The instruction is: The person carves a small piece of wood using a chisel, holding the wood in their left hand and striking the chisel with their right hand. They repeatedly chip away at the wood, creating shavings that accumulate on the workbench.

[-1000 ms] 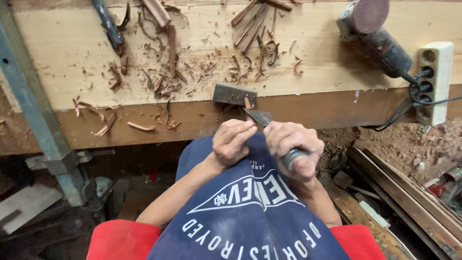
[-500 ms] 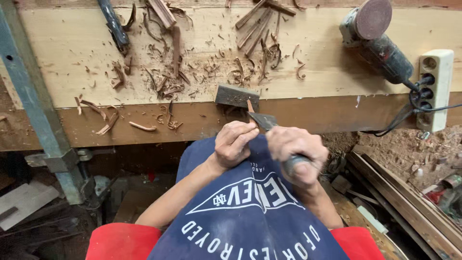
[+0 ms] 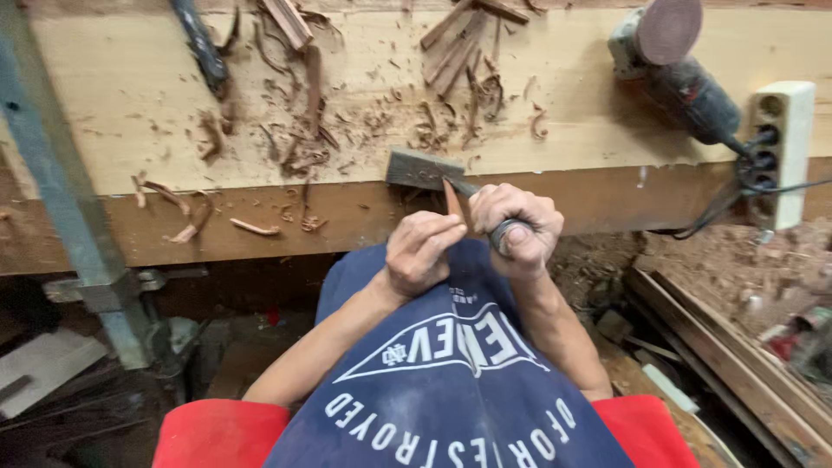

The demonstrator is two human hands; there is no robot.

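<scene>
Both hands meet just off the tabletop's (image 3: 260, 113) near edge: left hand (image 3: 422, 254) pinches a small reddish wood piece (image 3: 454, 204), right hand (image 3: 516, 227) grips a carving knife (image 3: 501, 236). Short, controlled cuts away from the fingers suit this hold. A grey sharpening block (image 3: 422, 168) lies at that edge.

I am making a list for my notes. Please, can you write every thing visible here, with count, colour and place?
workbench plank: one, pale wood, across top
wood shavings: many, reddish-brown, on plank
grey block: one, plank front edge
angle grinder: one, dark with reddish disc, top right
power strip: one, cream, right
metal post: one, grey-blue, left
wood sliver: one, reddish, in left hand
knife: one, dark handle, in right hand
left hand: centre
right hand: centre
</scene>
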